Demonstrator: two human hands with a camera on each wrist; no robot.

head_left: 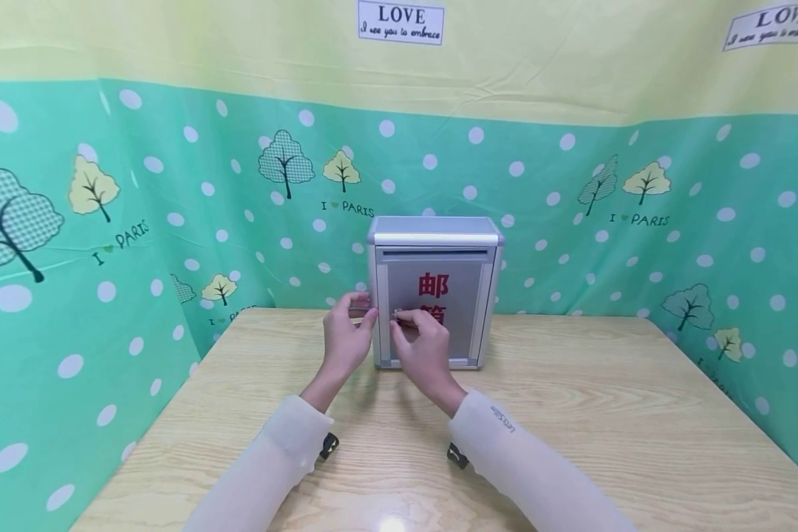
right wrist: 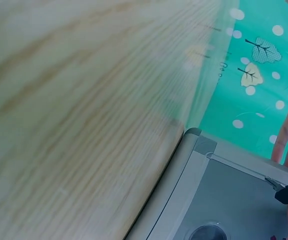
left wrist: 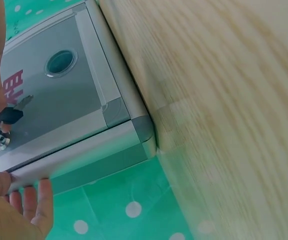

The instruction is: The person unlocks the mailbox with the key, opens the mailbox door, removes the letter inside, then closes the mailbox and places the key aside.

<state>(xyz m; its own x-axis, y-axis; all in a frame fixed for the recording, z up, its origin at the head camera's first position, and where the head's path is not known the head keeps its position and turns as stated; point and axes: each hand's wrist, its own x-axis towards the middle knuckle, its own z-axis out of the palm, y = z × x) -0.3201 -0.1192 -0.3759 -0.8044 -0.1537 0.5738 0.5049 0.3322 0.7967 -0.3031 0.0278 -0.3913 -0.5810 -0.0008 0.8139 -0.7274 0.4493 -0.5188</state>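
A grey metal mailbox (head_left: pixel 464 325) with red characters and a slot near its top stands upright at the back of the table. My right hand (head_left: pixel 425 355) is at the left of its door, pinching a key in the small silver lock (left wrist: pixel 3 142). A second key (left wrist: pixel 11 115) with a black head dangles beside it, its blade pointing outward. With fairly straight fingers, my left hand (head_left: pixel 347 336) touches the mailbox's left side, the thumb at the front edge. The key in the lock is mostly hidden by the right fingers.
The mailbox rests on a light wooden table (head_left: pixel 572 384). Close behind and at both sides hangs a green and yellow curtain (head_left: pixel 539 185) with dots and trees. Low on the door is a round window (left wrist: pixel 61 62). Black straps (head_left: pixel 457 455) show at the wrists.
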